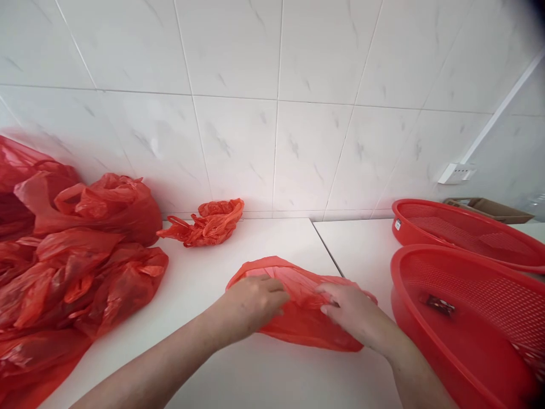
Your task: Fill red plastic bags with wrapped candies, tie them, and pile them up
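Observation:
A thin red plastic bag (306,329) lies spread on the white table in front of me, its mouth partly gaping. My left hand (255,304) is over the bag's left side with fingers curled in on its film; the fingertips are partly hidden. At the right side, my right hand (353,312) rests against the bag, thumb and fingers apart. What the bag holds, if anything, does not show.
Filled red plastic bags (106,210) are heaped at the left. A crumpled red bag (208,224) lies near the tiled wall (238,142). Two red baskets stand at the right; the nearer basket (451,346) has a small dark packet (440,305) inside. Behind them is a cardboard box (494,210).

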Available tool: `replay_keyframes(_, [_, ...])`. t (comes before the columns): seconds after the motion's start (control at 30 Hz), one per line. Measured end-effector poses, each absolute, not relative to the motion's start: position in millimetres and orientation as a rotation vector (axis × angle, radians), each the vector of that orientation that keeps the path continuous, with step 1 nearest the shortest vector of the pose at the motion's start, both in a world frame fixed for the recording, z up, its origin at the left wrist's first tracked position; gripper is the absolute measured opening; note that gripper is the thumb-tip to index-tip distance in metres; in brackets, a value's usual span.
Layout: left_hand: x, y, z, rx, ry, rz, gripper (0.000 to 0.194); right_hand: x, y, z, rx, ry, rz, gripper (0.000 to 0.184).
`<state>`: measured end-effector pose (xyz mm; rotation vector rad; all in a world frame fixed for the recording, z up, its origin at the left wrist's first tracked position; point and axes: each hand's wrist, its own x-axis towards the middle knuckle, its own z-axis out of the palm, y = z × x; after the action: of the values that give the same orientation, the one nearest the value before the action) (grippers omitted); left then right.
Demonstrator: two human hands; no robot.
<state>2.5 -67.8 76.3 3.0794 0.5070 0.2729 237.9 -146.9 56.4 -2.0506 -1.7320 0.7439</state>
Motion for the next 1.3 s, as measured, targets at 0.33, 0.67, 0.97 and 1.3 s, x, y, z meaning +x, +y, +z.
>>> replay_keyframes(0.33, [8, -103, 44, 2.744, 0.152, -0.15, 0.024, 219, -123, 40, -1.951, -1.682, 0.574, 0.025])
replay_keyframes(0.67, [6, -99, 86, 2.577, 0.648, 0.246, 0.027, 220, -127, 44, -2.031, -1.675, 0.51, 0.026])
replay_keyframes(0.97, [1, -53, 48, 2.971, 0.94, 0.199, 0.021, 225, -138, 53, -2.083, -1.761, 0.767, 0.015])
replay_keyframes(1.3, [11, -92, 50, 2.921, 0.471, 0.189, 0.018, 211, -132, 50, -1.969, -1.747, 0.628, 0.023])
